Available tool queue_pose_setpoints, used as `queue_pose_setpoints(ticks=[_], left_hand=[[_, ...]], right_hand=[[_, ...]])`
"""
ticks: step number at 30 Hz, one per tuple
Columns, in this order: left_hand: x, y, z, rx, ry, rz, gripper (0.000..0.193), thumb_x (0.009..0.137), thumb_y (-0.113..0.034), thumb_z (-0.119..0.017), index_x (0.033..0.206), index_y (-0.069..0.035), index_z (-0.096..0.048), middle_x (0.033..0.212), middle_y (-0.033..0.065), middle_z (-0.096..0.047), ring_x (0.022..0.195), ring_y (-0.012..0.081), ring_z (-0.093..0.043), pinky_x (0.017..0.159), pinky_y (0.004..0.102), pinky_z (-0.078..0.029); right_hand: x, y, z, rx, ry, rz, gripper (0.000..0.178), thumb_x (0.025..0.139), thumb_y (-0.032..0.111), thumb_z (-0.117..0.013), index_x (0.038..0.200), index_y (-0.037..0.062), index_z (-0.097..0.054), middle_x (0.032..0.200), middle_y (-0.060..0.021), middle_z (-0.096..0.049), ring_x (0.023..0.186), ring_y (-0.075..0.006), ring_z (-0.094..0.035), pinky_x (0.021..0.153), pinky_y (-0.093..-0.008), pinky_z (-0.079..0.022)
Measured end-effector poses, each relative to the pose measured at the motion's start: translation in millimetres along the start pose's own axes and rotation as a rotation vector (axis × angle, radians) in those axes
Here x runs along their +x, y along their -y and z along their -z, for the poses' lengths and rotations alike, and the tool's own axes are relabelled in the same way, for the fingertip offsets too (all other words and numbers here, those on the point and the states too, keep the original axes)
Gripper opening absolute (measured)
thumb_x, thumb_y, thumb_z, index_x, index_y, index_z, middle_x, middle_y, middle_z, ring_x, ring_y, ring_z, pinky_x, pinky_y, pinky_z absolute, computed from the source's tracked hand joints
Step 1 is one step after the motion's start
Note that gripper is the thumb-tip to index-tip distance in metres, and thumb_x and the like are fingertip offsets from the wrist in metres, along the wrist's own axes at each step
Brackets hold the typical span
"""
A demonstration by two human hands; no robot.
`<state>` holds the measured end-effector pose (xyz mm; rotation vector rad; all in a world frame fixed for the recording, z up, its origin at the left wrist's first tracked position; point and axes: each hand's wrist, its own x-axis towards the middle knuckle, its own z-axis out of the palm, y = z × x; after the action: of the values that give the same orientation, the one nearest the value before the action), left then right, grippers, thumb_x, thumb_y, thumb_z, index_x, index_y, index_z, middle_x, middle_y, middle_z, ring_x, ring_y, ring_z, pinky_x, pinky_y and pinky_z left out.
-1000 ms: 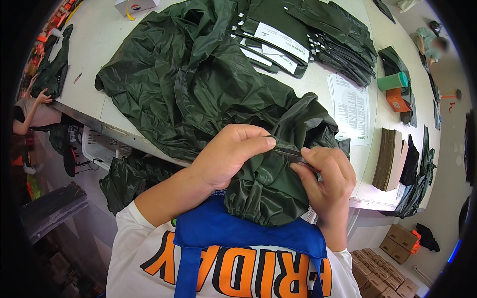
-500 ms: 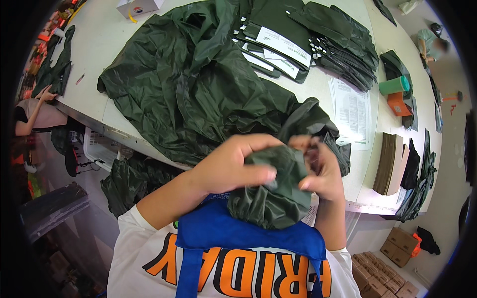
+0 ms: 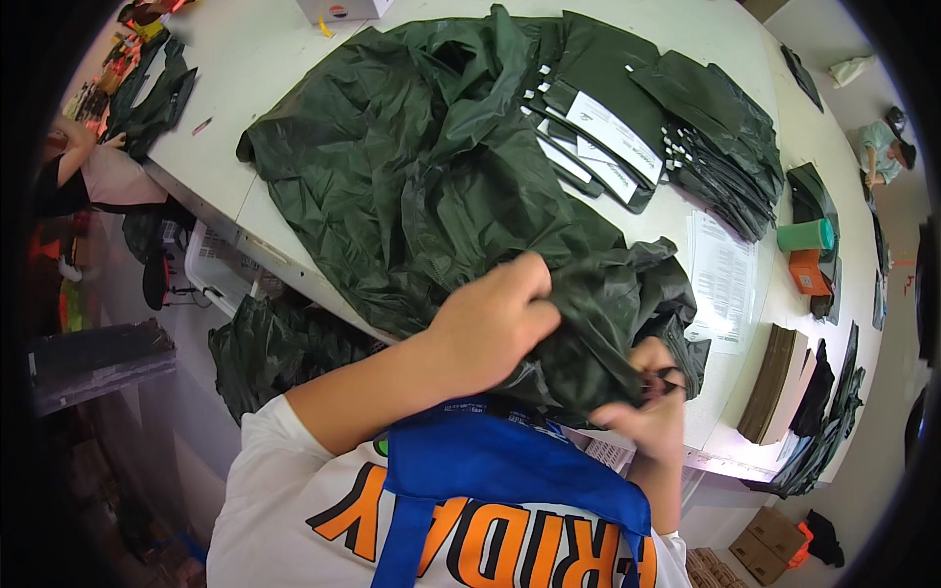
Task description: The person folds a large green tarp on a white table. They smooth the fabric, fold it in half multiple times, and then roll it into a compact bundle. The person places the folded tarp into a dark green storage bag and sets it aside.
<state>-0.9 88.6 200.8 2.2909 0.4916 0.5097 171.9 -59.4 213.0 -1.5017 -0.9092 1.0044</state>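
A large crumpled dark green garment [image 3: 392, 186] of thin shiny waterproof cloth is heaped on the table, and its near end hangs over the edge in front of me. My left hand [image 3: 490, 318] is closed on a fold of this cloth, knuckles up. Lower and to the right, my right hand [image 3: 647, 416] curls at the garment's near right end, blurred by motion. A small dark thing [image 3: 659, 384] shows between its thumb and fingers, too smeared to name. Part of the cloth under both hands is hidden.
Folded dark green garments [image 3: 720, 127] with white labels [image 3: 613, 132] are stacked at the back. On the right are printed sheets [image 3: 722, 279], a green cup [image 3: 806, 235], an orange box [image 3: 809, 272] and brown cardboard [image 3: 774, 382]. Another person [image 3: 118, 171] works at far left.
The bunched cloth that I held between both hands has spread out and dropped. My left hand has moved onto its fold, while my right hand has gone lower. The view has shifted.
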Motion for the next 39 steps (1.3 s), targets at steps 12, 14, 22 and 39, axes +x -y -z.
queue_pose_setpoints(ticks=[12,14,22,39], left_hand=[[8.0,30.3,-37.7,-0.160,-0.021,-0.406,0.046,0.081,-0.015,-0.065,0.127,-0.013,-0.057,0.136,0.0201,-0.044,0.128,0.0397,-0.038,0.104,0.0480,-0.035],[14.8,88.0,6.3,0.144,-0.311,0.093,0.064,0.070,-0.020,-0.073,0.129,-0.008,-0.051,0.137,0.0219,-0.039,0.129,0.0425,-0.035,0.106,0.0489,-0.032],[-49.0,244.2,-6.7,0.052,-0.622,0.775,0.026,0.077,-0.025,-0.073,0.080,0.000,-0.064,0.071,0.0200,-0.059,0.065,0.0335,-0.059,0.062,0.0403,-0.047],[-38.8,128.1,8.6,-1.170,-0.659,0.395,0.032,0.096,-0.018,-0.055,0.123,-0.002,-0.050,0.119,0.0159,-0.053,0.111,0.0214,-0.053,0.096,0.0353,-0.043]], right_hand=[[120.6,-147.8,264.9,-0.408,-0.634,0.072,0.021,0.094,0.014,-0.048,0.110,0.0023,-0.056,0.096,-0.0013,-0.056,0.088,-0.0125,-0.052,0.079,-0.0275,-0.045],[130.6,-117.8,286.1,0.227,-0.226,-0.021,0.043,0.097,0.026,-0.046,0.132,0.0022,-0.049,0.124,-0.0077,-0.059,0.113,-0.0201,-0.057,0.101,-0.0338,-0.044],[85.3,-117.8,220.5,-0.876,-0.706,0.342,0.030,0.095,0.017,-0.042,0.114,0.0071,-0.062,0.111,-0.0011,-0.065,0.076,-0.0092,-0.052,0.060,-0.0214,-0.038],[253.4,43.3,-126.4,-0.672,0.874,0.065,0.023,0.080,0.007,-0.066,0.101,-0.0008,-0.061,0.079,-0.0017,-0.059,0.073,-0.0088,-0.049,0.066,-0.0252,-0.042]])
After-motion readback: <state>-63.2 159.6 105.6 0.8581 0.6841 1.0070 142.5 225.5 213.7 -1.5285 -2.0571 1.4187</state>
